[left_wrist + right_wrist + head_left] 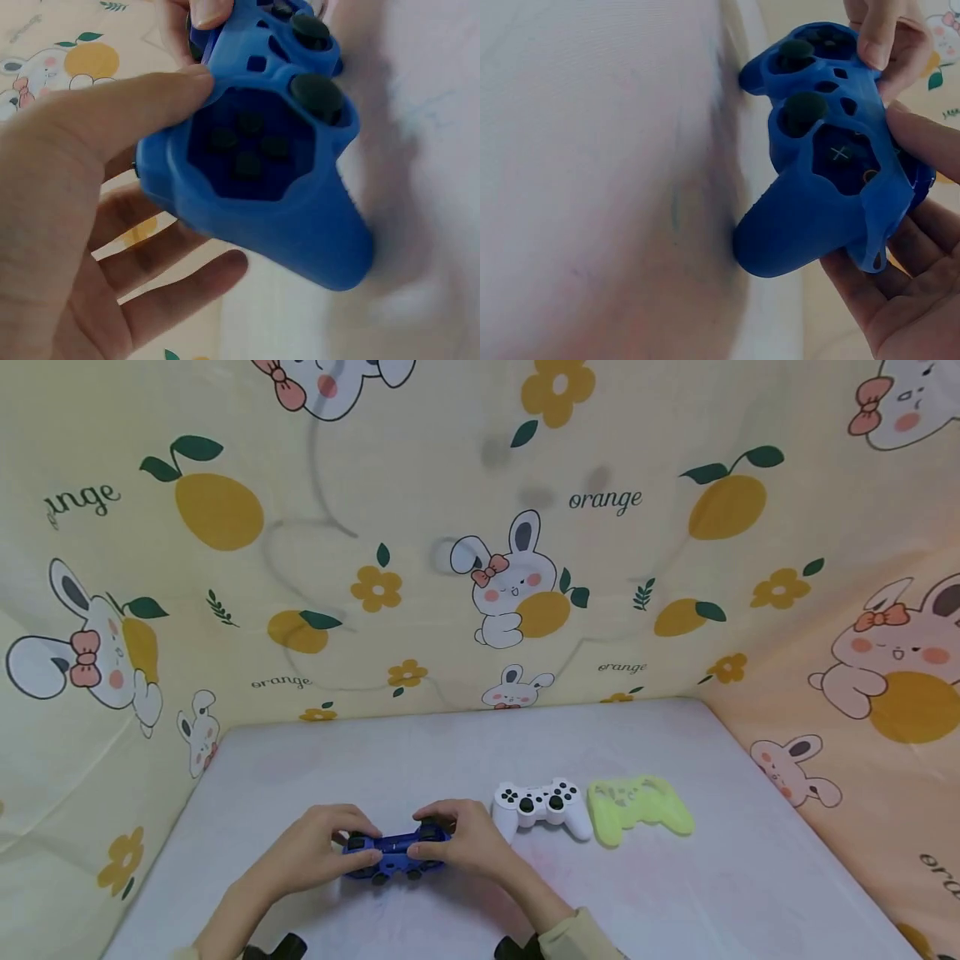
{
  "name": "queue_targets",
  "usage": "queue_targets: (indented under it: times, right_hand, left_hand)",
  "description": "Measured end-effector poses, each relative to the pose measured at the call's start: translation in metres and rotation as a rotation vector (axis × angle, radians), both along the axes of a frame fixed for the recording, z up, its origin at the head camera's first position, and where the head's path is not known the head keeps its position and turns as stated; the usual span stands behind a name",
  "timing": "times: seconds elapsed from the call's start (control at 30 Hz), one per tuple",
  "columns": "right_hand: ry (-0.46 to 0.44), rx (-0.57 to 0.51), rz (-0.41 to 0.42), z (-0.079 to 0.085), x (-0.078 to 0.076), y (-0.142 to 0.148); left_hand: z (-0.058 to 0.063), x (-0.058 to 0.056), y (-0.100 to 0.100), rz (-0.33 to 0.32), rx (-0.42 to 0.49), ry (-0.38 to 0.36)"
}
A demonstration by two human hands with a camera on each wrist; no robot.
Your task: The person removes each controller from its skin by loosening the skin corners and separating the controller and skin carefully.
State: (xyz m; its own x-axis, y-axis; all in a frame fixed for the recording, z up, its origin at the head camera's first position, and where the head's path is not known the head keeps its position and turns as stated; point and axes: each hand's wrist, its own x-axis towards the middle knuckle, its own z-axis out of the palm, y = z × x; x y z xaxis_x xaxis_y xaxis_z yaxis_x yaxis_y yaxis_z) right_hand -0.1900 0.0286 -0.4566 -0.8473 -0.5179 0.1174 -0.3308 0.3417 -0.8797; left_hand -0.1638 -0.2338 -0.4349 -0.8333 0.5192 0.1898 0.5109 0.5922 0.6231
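Note:
Both hands hold a game controller (397,842) upright over the table, its top edge facing the head camera. A blue silicone cover (300,236) wraps its face and handles, with dark buttons and sticks showing through the cutouts. My left hand (313,850) pinches one end, thumb on the top edge, and its lower fingers spread apart in the left wrist view. At the other end my right hand (472,839) grips with thumb on top and fingers behind. There, a cover corner with a small hole hangs loose, and darker controller body (924,178) shows beside it.
A white controller (542,805) lies on the table (675,893) just right of my right hand. Beside it rests a lime-green silicone controller cover (641,808). Patterned fabric (450,468) with rabbits and oranges rises behind the table and along both sides.

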Motion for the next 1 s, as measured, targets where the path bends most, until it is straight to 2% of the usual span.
queue_targets:
  times: [0.17, 0.3, 0.6, 0.73, 0.83, 0.9, 1.0]
  right_hand:
    - [-0.011, 0.035, 0.007, 0.002, -0.002, 0.001]
    - [-0.033, 0.036, -0.006, 0.001, -0.002, 0.001]
    - [-0.025, 0.016, -0.012, 0.0, -0.002, -0.001]
    - [-0.022, 0.007, -0.02, 0.002, -0.001, -0.002]
    - [0.0, 0.002, -0.025, 0.001, -0.002, -0.003]
    - [0.022, -0.004, -0.025, 0.0, -0.002, -0.003]
    - [0.052, 0.001, -0.027, -0.002, -0.002, -0.004]
  left_hand:
    - [0.01, -0.008, 0.002, -0.07, -0.064, -0.002]
    - [0.012, -0.012, 0.001, -0.124, -0.023, 0.008]
    - [0.008, -0.006, 0.003, -0.11, 0.03, 0.049]
    - [0.008, -0.003, 0.007, -0.06, 0.034, 0.078]
    - [0.006, 0.002, 0.01, 0.022, 0.061, 0.073]
    - [0.003, 0.006, 0.012, 0.087, 0.105, 0.069]
    - [-0.005, 0.013, 0.014, 0.168, 0.217, 0.043]
